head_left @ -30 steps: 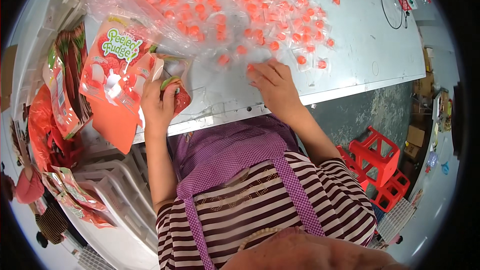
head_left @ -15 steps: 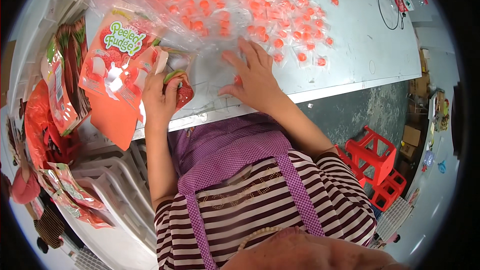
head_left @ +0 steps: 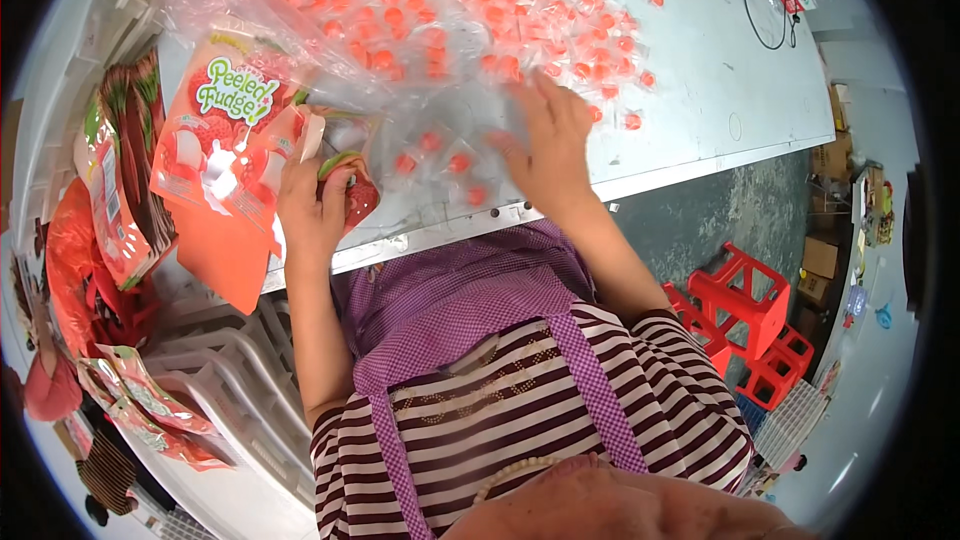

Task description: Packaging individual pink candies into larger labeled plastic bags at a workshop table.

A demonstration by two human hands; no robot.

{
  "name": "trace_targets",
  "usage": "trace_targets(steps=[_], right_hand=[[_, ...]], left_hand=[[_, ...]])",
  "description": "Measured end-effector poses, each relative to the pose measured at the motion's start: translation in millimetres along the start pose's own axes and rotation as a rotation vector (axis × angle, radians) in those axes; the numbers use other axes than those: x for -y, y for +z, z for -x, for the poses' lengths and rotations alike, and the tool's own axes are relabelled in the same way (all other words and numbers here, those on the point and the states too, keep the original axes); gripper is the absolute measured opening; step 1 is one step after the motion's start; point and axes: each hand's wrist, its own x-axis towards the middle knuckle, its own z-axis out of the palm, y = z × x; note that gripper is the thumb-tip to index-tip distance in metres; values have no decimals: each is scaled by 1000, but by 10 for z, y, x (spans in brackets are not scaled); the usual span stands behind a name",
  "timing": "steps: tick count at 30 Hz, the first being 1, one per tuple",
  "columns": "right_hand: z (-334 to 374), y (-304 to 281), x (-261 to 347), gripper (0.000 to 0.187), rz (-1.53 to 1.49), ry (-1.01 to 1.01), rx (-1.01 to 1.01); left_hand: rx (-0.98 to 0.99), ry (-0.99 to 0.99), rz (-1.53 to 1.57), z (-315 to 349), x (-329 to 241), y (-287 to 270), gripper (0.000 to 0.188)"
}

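Note:
At the table's front edge my left hand (head_left: 312,208) is closed on a red candy pouch (head_left: 360,202), its fingers and thumb pinching the rim of the mouth, which faces right. Part of this pouch hides behind my fingers. To the right my right hand (head_left: 556,155) hovers over the table beside the candy pile, thumb apart from the fingers; motion blurs the fingertips. A few wrapped red candies (head_left: 459,163) lie loose between my two hands, blurred. Beyond them spreads a large pile of clear-wrapped red candies (head_left: 490,15).
Left of my left hand lie a flat printed pouch (head_left: 212,130) and an orange-red sheet (head_left: 225,265). A stack of pouches (head_left: 130,175) stands farther left. Clear plastic film (head_left: 265,15) covers the back left. Red stools (head_left: 745,300) stand on the floor at right.
My right hand has moved right, and several loose candies now show between my hands, nearer the table's front edge. My left hand keeps its grip on the pouch. The whole view has shifted slightly.

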Motion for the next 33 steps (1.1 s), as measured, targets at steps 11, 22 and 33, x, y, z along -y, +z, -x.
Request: trace_targets(steps=[11, 22, 33], right_hand=[[136, -42, 21, 44, -162, 16, 140], [-312, 156, -143, 49, -5, 8, 85], [-259, 146, -104, 54, 31, 16, 113]], left_hand=[[12, -17, 21, -16, -26, -1, 18], [42, -92, 64, 35, 52, 26, 16], [37, -56, 65, 20, 11, 3, 16]])
